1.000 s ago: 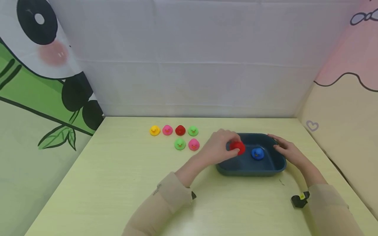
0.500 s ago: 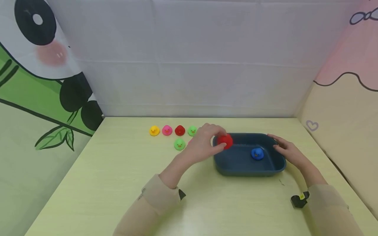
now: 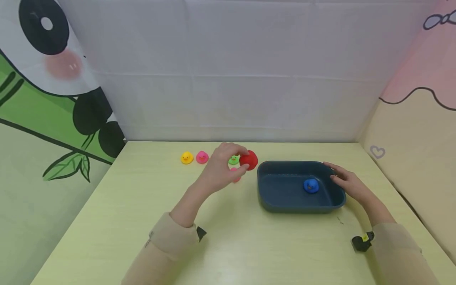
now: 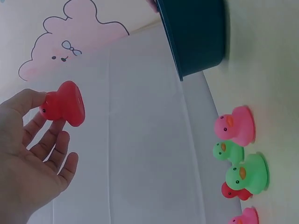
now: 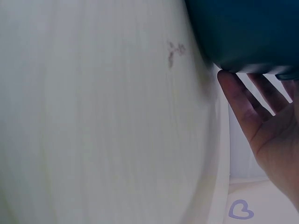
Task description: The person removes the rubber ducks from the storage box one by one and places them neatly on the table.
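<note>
A red rubber duck (image 3: 248, 160) is pinched between the thumb and fingers of my left hand (image 3: 218, 169), held above the table just left of the bin. In the left wrist view the duck (image 4: 65, 105) lies on its side in the grip, its flat base facing away from the palm. A blue rubber duck (image 3: 311, 185) sits inside the dark blue bin (image 3: 285, 194). My right hand (image 3: 350, 186) holds the bin's right end, thumb over the rim; in the right wrist view several fingertips touch its outer wall (image 5: 252, 37).
Left of the bin stand a yellow duck (image 3: 187, 157), a pink duck (image 3: 202, 157), a green duck (image 3: 233, 159) and another pink duck (image 3: 236, 179). The left wrist view also shows a second green duck (image 4: 247, 172) and a red duck (image 4: 236, 192). A white wall backs the table.
My left hand has moved left and away from over the bin, carrying the red duck past the rim. The right hand, bin and blue duck have stayed in place.
</note>
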The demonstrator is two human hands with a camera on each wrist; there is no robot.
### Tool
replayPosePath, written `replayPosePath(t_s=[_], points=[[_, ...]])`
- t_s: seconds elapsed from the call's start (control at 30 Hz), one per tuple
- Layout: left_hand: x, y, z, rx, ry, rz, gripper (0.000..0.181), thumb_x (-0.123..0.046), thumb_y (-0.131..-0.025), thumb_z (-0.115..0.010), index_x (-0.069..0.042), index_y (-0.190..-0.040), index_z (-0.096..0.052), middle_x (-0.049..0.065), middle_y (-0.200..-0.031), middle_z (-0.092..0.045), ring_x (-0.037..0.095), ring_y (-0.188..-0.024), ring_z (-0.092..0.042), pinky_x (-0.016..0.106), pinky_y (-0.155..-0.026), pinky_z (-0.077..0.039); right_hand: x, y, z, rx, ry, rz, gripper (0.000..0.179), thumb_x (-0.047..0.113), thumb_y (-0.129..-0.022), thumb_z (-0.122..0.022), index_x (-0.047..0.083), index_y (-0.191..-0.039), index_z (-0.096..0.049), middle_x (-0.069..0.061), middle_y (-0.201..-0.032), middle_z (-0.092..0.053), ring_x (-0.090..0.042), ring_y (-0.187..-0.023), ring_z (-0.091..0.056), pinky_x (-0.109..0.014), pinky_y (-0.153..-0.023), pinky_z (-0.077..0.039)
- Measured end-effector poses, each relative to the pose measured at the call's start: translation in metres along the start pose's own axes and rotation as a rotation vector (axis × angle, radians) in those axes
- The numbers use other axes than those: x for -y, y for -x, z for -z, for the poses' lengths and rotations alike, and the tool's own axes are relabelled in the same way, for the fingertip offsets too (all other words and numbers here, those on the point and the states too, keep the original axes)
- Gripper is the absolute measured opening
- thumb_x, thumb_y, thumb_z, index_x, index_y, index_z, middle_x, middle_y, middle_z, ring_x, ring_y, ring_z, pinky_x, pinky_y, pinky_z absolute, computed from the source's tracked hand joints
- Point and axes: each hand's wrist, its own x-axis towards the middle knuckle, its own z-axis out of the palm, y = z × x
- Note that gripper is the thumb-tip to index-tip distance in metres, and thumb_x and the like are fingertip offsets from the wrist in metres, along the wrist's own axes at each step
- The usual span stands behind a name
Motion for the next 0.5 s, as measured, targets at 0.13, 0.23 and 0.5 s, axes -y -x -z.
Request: replayPosePath(t_s=[0.13, 0.23, 0.5], points=[[0.006, 0.005, 0.009, -0.020, 0.000, 0.006, 0.027, -0.014, -0.081, -0.071, -0.012, -0.107, -0.062, -0.002, -0.103, -0.062, 0.017, -0.099, -0.052, 0.032, -0.080, -0.047, 0.001, 0.000, 0.001, 0.005, -0.003, -0.006, 0.049, 0.020, -0.101, -0.043, 0.009, -0.147, -0.031, -0.027, -0.148, -0.028, -0.052, -0.130, -0.028, -0.002, -0.085, -0.032], [0.011, 0.009, 0.016, -0.029, -0.019, 0.034, 0.028, -0.015, -0.082, -0.071, -0.012, -0.108, -0.062, -0.001, -0.105, -0.062, 0.017, -0.102, -0.052, 0.031, -0.078, -0.049, 0.001, 0.000, 0.001, 0.006, 0.002, -0.012, 0.049, 0.020, -0.101, -0.043, 0.010, -0.147, -0.031, -0.027, -0.149, -0.028, -0.052, -0.132, -0.026, -0.002, -0.086, -0.031], [0.026, 0.020, 0.033, -0.074, -0.038, 0.104, 0.027, -0.012, -0.083, -0.069, -0.010, -0.109, -0.061, 0.001, -0.107, -0.061, 0.016, -0.104, -0.050, 0.038, -0.086, -0.047, 0.002, 0.001, 0.002, 0.005, -0.005, -0.013, 0.049, 0.018, -0.100, -0.045, 0.007, -0.147, -0.031, -0.027, -0.148, -0.028, -0.052, -0.131, -0.029, 0.000, -0.083, -0.031]])
